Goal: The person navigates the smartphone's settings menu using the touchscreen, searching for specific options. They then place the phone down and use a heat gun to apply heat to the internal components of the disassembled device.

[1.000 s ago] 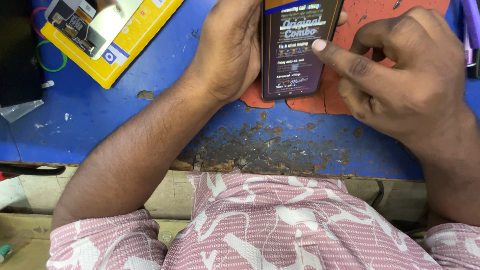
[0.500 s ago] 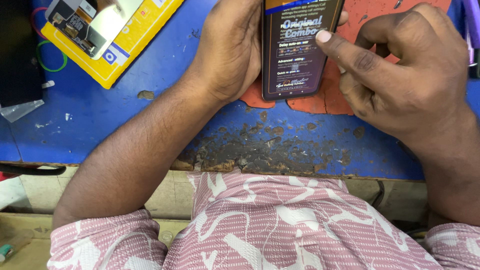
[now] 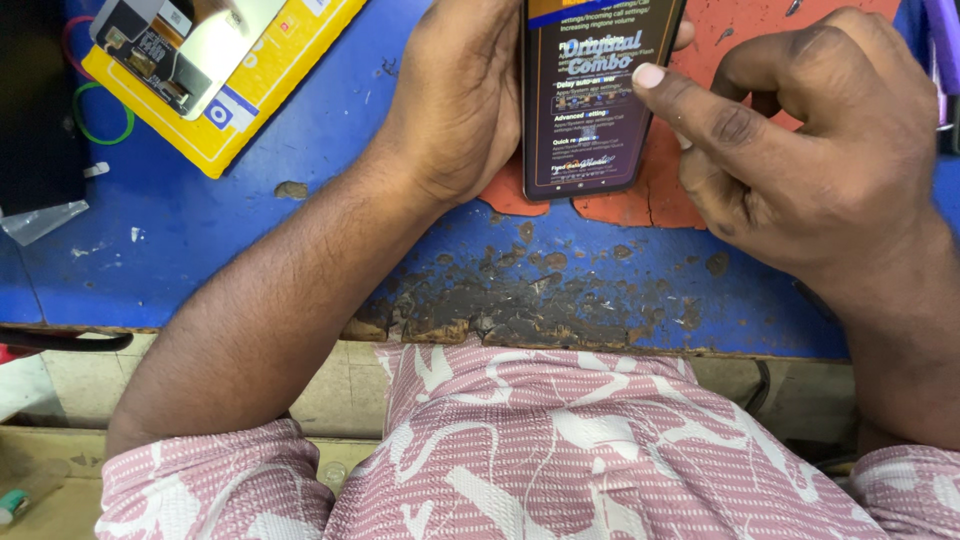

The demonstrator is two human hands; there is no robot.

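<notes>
Holding a dark smartphone (image 3: 598,95) upright over the far edge of the blue counter (image 3: 230,260), the left hand (image 3: 455,95) kept its grip closed around the phone's left side. The lit screen showed a menu of list rows. The right hand (image 3: 800,150) held nothing; its fingers were loosely curled, with the index fingertip (image 3: 650,76) on or just above the screen's right edge. Beneath the phone lay a cracked orange mat (image 3: 640,205). A yellow box (image 3: 250,85) carrying a loose display panel (image 3: 185,45) sat at the far left corner. By my judgement the step in hand was working through the menu; any further touch would call for a light, precise fingertip while the left hand held steady.
</notes>
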